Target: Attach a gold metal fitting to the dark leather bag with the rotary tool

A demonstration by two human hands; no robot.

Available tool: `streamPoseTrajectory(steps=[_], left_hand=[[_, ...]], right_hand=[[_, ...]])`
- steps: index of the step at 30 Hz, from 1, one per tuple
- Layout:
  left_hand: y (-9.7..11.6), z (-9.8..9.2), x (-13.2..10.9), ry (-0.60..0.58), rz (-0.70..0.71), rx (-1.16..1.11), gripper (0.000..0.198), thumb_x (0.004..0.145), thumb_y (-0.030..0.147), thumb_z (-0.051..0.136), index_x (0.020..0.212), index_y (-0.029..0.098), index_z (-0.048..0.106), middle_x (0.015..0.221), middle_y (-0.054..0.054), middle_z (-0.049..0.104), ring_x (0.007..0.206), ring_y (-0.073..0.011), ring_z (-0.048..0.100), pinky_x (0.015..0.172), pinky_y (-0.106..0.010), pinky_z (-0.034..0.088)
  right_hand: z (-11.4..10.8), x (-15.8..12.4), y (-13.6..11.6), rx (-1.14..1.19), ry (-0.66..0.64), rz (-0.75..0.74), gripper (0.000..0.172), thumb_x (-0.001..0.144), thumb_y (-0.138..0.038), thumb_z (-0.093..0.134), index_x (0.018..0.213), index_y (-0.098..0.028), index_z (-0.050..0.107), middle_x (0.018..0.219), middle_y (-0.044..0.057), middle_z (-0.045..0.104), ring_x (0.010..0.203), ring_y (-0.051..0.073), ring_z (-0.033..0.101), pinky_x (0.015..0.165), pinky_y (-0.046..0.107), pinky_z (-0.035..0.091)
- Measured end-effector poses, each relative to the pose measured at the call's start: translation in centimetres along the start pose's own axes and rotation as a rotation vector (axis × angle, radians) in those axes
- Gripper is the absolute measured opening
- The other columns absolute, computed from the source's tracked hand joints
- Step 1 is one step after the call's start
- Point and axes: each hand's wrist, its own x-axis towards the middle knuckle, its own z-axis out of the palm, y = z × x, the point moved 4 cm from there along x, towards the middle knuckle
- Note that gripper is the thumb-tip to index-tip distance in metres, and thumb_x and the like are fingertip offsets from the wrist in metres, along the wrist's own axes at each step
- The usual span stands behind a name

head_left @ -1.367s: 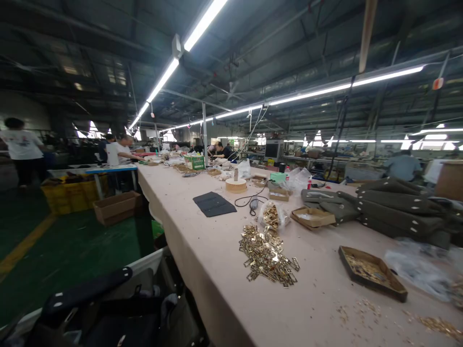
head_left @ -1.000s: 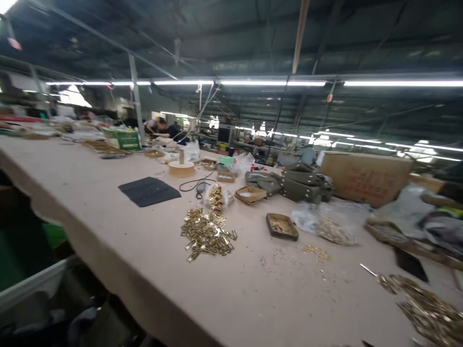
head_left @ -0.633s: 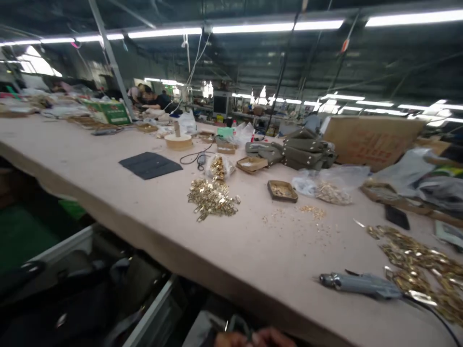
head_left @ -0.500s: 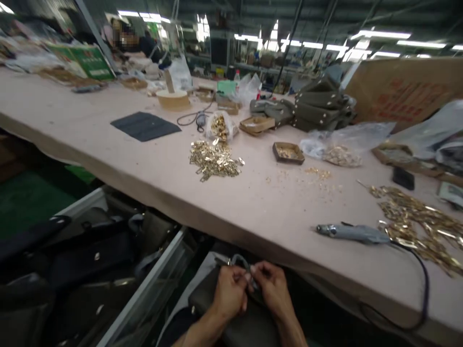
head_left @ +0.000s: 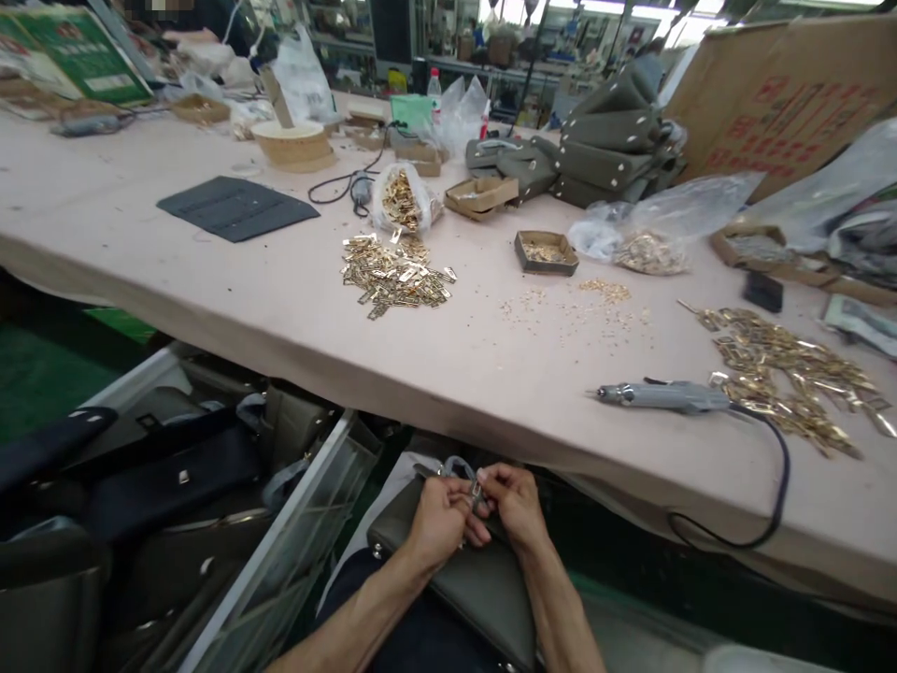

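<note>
An olive-green bag [head_left: 471, 584] lies on my lap below the table edge. My left hand [head_left: 438, 519] and my right hand [head_left: 515, 505] meet over its top and pinch a small metal buckle [head_left: 476, 490] fixed to a strap loop. Both hands are closed on that hardware, fingertips touching. On the pink table [head_left: 294, 308] above, a grey electric screwdriver [head_left: 662, 396] lies with its black cord looping off the edge. A pile of gold metal clips [head_left: 392, 276] sits at the table's middle, another pile [head_left: 785, 365] at the right.
A bin of dark bags [head_left: 161, 495] stands at my left behind a clear panel. On the table lie a dark fabric panel [head_left: 234, 207], a small tray of screws [head_left: 545, 252], plastic bags, stacked olive bags [head_left: 609, 150] and a cardboard box [head_left: 777, 93].
The view swung from the far hall down to my lap. Both hands came into view, closed on the buckle of the olive bag.
</note>
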Motion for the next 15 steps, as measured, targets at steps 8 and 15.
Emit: streamPoseTrajectory(steps=[8,15], left_hand=[[0.54,0.27,-0.18,0.038,-0.002,0.039,0.029,0.073,0.038,0.065,0.078,0.01,0.064,0.066,-0.01,0.071,0.041,-0.0174,0.064,0.04,-0.023,0.05],[0.01,0.61,0.36,0.135,-0.032,0.019,0.026,0.069,0.035,0.066,0.075,0.011,0.061,0.066,-0.012,0.07,0.042,-0.0201,0.065,0.04,-0.027,0.052]], right_hand=[[0.04,0.0,-0.04,-0.025,0.003,-0.023,0.041,0.078,-0.054,0.073,0.069,-0.016,0.063,0.053,-0.001,0.056,0.046,0.01,0.046,0.047,0.023,0.032],[-0.3,0.11,-0.05,-0.065,-0.136,-0.027,0.036,0.072,-0.046,0.08,0.08,-0.016,0.062,0.064,-0.001,0.06,0.054,0.013,0.054,0.051,0.022,0.039]])
